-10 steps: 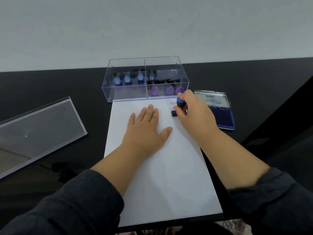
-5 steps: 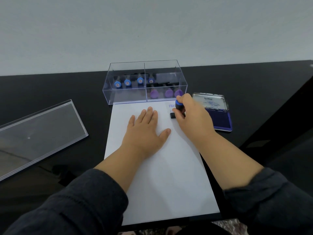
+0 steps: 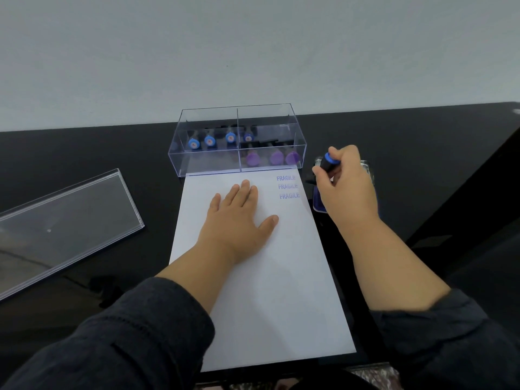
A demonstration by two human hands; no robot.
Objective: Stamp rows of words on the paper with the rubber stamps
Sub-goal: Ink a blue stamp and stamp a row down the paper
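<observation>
Listing left to right: clear lid (image 3: 64, 220) on black counter (image 3: 408, 153); left hand (image 3: 239, 218), fingers flat, pressing white paper (image 3: 270, 291); clear box (image 3: 237, 142) of spare stamps beyond the sheet; three FRAGILE prints (image 3: 287, 187) at its upper right; right hand (image 3: 344, 187) pinching blue-capped stamp (image 3: 328, 162) over ink pad (image 3: 319, 205), off the paper. Stamp judged light, rigid; grip by handle. Paper thin, likely to slide unless held

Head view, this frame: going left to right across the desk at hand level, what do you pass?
Clear lid → left hand flat on the paper → three FRAGILE prints → right hand gripping the blue-topped stamp over the ink pad.
</observation>
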